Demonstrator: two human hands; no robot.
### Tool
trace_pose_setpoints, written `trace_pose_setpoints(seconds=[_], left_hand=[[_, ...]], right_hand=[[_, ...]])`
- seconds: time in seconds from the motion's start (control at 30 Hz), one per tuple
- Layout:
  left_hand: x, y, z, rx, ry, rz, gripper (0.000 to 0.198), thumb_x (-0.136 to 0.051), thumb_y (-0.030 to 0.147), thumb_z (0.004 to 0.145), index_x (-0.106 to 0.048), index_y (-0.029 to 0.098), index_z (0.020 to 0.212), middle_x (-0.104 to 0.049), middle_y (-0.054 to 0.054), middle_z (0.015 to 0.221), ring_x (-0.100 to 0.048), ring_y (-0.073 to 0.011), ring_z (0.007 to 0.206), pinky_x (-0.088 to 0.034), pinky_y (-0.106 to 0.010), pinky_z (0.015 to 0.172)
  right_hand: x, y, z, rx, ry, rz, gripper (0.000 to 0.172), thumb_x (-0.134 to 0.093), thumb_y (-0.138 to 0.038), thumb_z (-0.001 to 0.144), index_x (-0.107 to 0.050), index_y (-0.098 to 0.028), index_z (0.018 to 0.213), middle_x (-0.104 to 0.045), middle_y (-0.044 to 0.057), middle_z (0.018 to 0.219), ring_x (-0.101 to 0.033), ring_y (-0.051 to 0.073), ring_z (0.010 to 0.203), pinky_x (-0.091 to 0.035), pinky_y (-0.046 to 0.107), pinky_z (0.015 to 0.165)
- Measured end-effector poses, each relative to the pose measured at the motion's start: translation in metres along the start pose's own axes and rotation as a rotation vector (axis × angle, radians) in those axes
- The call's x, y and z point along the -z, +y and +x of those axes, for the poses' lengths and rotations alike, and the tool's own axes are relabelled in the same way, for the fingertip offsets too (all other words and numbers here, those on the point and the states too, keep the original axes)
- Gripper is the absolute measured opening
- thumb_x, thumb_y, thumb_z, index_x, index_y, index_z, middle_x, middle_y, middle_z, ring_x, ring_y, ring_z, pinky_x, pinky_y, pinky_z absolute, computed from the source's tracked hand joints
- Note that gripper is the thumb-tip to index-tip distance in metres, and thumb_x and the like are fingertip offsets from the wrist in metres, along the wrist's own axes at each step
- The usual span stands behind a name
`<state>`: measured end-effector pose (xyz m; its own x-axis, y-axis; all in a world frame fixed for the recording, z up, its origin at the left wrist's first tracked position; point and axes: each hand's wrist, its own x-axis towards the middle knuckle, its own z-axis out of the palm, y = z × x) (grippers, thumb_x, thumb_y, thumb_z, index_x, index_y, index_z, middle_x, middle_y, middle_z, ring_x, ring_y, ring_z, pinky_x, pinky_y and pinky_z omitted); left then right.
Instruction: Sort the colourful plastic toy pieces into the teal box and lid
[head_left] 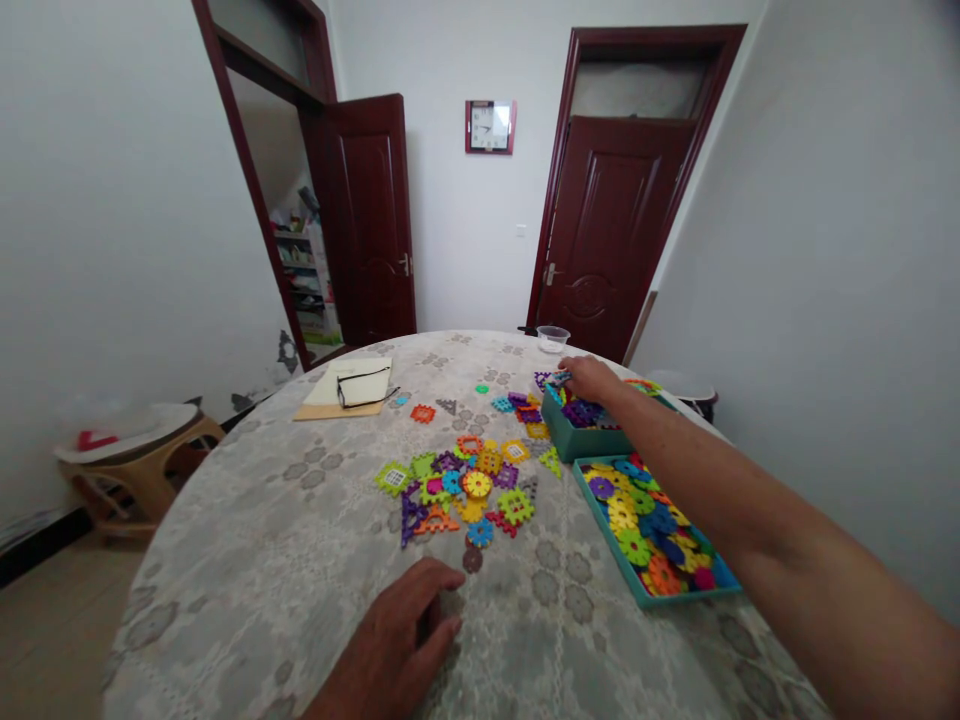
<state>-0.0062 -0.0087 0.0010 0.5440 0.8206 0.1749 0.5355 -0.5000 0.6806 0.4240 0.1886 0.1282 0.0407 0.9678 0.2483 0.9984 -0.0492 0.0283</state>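
My left hand (394, 640) rests on the tablecloth at the near side, thumb and forefinger apart, holding nothing. Just beyond it lies a loose pile of colourful plastic interlocking pieces (489, 461), squares, triangles and notched discs. A dark round disc (472, 559) sits closest to its fingertips. My right arm reaches over the boxes, and my right hand (589, 378) is at the far left corner of the green box (577, 440). Its fingers are bent down by a small bluish-grey piece; whether they grip it is partly hidden. Purple pieces show inside that box.
A shallow teal tray (611, 545) full of notched discs stands in front of the green box. Black-framed glasses (364, 388) lie on papers (322, 400) at the left. A clear plastic bowl (553, 338) is at the far edge. A stool (142, 450) stands left of the table.
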Motion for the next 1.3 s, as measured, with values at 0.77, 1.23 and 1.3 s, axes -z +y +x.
trace_pose_setpoints(seconds=[0.77, 1.23, 1.3], left_hand=[[0.005, -0.016, 0.006, -0.1, 0.588, 0.229, 0.035, -0.056, 0.018, 0.092, -0.066, 0.021, 0.125, -0.065, -0.013, 0.128, -0.058, -0.0291, 0.123, -0.048, -0.05, 0.111], [-0.008, -0.036, 0.006, -0.164, 0.355, 0.435, 0.027, -0.065, 0.023, 0.089, -0.069, 0.02, 0.116, -0.071, -0.012, 0.126, -0.058, -0.0325, 0.128, -0.044, -0.056, 0.114], [-0.006, -0.031, 0.006, -0.226, 0.337, 0.364, 0.021, -0.063, 0.022, 0.091, -0.069, 0.021, 0.112, -0.072, -0.011, 0.122, -0.062, -0.029, 0.122, -0.047, -0.052, 0.111]], right_hand=[[-0.006, -0.133, -0.165, 0.258, 0.023, 0.269, 0.028, -0.049, -0.022, 0.099, -0.07, -0.018, 0.117, -0.071, 0.013, 0.12, -0.065, 0.026, 0.112, -0.046, 0.038, 0.102], [-0.077, -0.147, -0.212, 0.167, 0.008, 0.256, 0.034, -0.058, -0.04, 0.097, -0.065, -0.016, 0.119, -0.064, 0.016, 0.12, -0.055, 0.029, 0.117, -0.041, 0.039, 0.104], [-0.079, -0.149, -0.216, 0.235, 0.032, 0.345, 0.022, -0.058, -0.03, 0.095, -0.065, -0.017, 0.11, -0.065, 0.014, 0.113, -0.056, 0.027, 0.111, -0.042, 0.038, 0.102]])
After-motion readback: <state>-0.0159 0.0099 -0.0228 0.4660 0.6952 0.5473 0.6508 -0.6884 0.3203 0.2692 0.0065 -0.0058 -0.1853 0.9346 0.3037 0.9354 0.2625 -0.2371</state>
